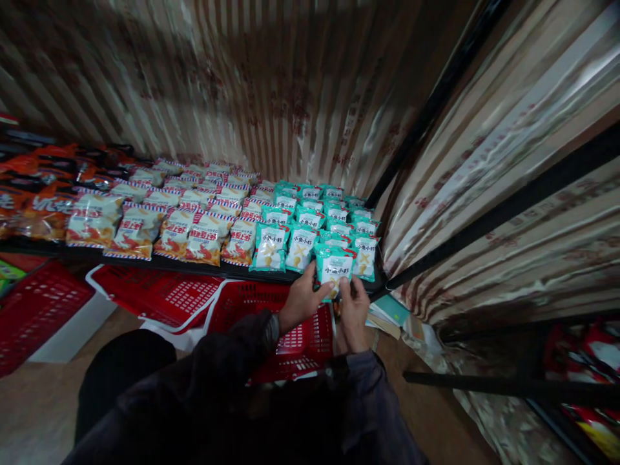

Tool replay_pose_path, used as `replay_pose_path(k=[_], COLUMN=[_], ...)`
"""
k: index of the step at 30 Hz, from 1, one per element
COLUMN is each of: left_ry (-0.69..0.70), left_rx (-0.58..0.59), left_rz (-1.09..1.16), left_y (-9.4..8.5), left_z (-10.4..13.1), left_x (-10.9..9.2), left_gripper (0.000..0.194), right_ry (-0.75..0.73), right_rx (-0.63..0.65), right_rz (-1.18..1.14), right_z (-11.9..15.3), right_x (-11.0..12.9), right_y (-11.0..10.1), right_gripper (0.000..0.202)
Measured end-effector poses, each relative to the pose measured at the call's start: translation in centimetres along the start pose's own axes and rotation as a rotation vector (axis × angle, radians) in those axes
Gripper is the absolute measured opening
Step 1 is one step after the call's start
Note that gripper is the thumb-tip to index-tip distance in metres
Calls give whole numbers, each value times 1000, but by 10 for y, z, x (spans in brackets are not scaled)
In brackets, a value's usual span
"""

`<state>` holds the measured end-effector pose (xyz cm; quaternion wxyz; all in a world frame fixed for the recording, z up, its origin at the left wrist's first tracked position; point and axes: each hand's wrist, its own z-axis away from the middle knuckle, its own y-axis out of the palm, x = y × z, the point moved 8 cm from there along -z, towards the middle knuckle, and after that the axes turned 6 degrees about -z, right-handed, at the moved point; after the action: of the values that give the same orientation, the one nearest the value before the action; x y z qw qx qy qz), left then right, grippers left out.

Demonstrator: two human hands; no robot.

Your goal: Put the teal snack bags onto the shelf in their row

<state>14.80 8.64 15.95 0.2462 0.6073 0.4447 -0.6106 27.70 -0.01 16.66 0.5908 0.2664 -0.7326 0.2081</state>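
Both hands hold one teal snack packet [334, 268] at the front edge of a dark shelf [232, 272]. My left hand [301, 301] grips its lower left side, thumb on the front. My right hand [354, 312] grips its lower right corner. The packet stands upright against rows of identical teal packets [310, 219] filling the shelf's right end. To their left lie rows of red-and-white striped snack bags [194, 216].
Orange bags [33, 194] fill the shelf's far left. Red plastic baskets [165, 294] sit on the floor under the shelf and below my hands. Striped shiny curtain [484, 194] covers the back and right, crossed by black frame bars [484, 242]. More packets lie at lower right [591, 387].
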Motion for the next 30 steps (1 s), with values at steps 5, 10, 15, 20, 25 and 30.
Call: replay_pose_path(k=[5,10,15,20,25,30], left_ry=[89,20,33,-4,51,87], left_rx=[46,53,48,60,44,39], left_rz=[-49,-164,-220,-254,-245,-210], left_y=[57,91,99,103,108,111], left_z=[-18,-29,-34,-40,-42,-42], left_x=[-36,-35,-34,-29,-23,-15], left_gripper=[69,72,75,73,72,73], right_ry=[-62,-71,-88,-32,3,4], right_rx=[-91,-121,-99,-121,-158,-196], right_rz=[64,249,290,312,335,332], right_z=[-40,-63,-72,-77,-80,-85], right_x=[4,-14,-19,-27,-36,-38], right_y=[-52,-75,-64,-57,-57,-57], right_gripper=[51,60,60,60,65,63])
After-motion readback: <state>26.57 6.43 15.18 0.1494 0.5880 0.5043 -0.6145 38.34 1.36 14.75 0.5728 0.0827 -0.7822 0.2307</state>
